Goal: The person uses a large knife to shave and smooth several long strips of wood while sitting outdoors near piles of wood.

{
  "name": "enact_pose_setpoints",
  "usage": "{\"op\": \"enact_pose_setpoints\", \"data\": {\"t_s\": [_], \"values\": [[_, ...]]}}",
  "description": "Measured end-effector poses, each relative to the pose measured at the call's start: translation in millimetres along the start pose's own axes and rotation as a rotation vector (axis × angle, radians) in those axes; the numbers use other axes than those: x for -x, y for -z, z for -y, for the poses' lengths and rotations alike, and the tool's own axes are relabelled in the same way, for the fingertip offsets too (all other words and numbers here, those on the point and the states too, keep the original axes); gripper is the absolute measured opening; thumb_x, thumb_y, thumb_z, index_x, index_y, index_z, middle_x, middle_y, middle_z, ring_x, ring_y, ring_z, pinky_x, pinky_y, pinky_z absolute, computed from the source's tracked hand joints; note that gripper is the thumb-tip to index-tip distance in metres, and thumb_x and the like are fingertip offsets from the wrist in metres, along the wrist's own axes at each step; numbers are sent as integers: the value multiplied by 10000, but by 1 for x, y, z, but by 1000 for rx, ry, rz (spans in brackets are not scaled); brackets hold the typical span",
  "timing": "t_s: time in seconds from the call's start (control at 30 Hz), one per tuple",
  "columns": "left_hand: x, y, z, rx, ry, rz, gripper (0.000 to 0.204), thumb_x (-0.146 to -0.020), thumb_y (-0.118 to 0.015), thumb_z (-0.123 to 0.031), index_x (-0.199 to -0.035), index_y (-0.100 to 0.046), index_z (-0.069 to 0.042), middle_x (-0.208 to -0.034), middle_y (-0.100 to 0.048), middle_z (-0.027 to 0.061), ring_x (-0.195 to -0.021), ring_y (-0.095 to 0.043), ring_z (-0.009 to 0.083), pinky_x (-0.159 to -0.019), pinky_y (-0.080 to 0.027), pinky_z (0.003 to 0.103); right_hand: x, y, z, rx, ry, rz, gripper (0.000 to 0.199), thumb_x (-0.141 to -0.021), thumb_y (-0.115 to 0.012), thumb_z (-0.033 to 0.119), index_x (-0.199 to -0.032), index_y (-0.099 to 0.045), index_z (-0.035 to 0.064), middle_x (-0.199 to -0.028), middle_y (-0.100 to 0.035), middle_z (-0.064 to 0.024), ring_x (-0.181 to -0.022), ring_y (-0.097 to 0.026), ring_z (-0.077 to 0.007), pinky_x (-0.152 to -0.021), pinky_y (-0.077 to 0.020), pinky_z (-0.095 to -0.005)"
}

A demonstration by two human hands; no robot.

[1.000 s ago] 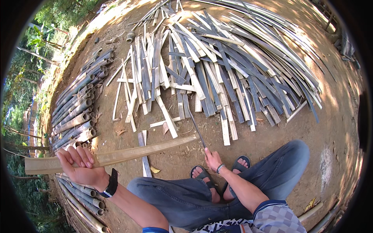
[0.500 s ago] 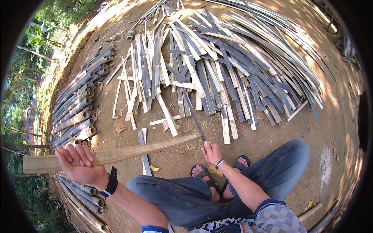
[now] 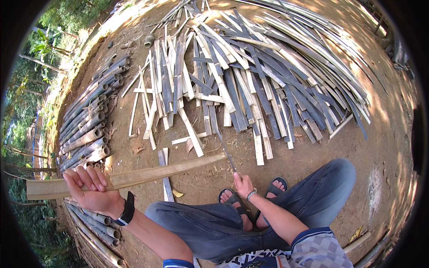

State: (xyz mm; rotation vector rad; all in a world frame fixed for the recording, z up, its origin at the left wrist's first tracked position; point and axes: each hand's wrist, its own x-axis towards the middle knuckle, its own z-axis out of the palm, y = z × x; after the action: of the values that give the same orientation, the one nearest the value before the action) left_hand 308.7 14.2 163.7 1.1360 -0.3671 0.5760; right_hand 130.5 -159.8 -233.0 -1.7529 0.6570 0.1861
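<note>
My left hand (image 3: 91, 190) is closed around a long, pale split bamboo strip (image 3: 152, 173) near its wide left end. The strip slants across in front of me, its far end reaching toward my right hand (image 3: 243, 184). That hand grips the handle of a long, narrow dark knife (image 3: 227, 152), its blade pointing up and away. The blade stands beside or against the strip's right tip; contact is hard to make out. My fingers hide the knife's handle.
A wide heap of split bamboo strips (image 3: 263, 80) covers the ground ahead. Whole bamboo poles (image 3: 91, 118) are stacked at the left, with more poles (image 3: 100, 223) below them. Loose strips (image 3: 165, 174) lie under the held one. My sandalled feet (image 3: 234, 201) are close to the knife hand.
My right hand has moved slightly down toward me, drawing the knife along with it. My left hand and the bamboo strip have stayed nearly in place.
</note>
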Motion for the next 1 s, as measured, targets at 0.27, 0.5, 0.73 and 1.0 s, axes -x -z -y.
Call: {"op": "enact_pose_setpoints", "data": {"t_s": [0.27, 0.5, 0.73, 1.0], "values": [[0, 4, -2, -3, -2, 8, 360, -1033, -392, -243, -699, -301, -143, -522, -249, -30, -383, -199, 52, -320, -208, 183, -12, 13, 33, -348, 29, 84, 695, -927, -406, 597, -643, -594, -9, -561, -575, -174, -572, -603, -328, -583, -439, -465], [-1, -1, -3, -27, -9, -24, 367, -1034, -385, -245, -691, -297, -146, -519, -246, -31, -377, -193, 52, -319, -203, 189, -7, -18, -25, 52, -59, -100, 645, -978, -388, 500, -572, -506, 13, -482, -489, -80, -436, -500, -187, -465, -379, -369], [0, 3, -1, 5, 16, -13, 371, -1034, -384, -245, -687, -293, -148, -515, -244, -30, -372, -197, 51, -318, -202, 187, -4, 12, 33, -294, 83, 0, 685, -929, -444, 557, -596, -587, -24, -560, -582, -168, -532, -598, -290, -537, -424, -441], [0, 7, -3, -7, -3, -24, 373, -1034, -381, -246, -685, -292, -146, -512, -242, -30, -371, -192, 52, -310, -204, 189, -7, 9, 31, -330, -64, -2, 679, -961, -398, 551, -552, -503, 19, -455, -478, -67, -434, -489, -196, -477, -389, -373]]}}
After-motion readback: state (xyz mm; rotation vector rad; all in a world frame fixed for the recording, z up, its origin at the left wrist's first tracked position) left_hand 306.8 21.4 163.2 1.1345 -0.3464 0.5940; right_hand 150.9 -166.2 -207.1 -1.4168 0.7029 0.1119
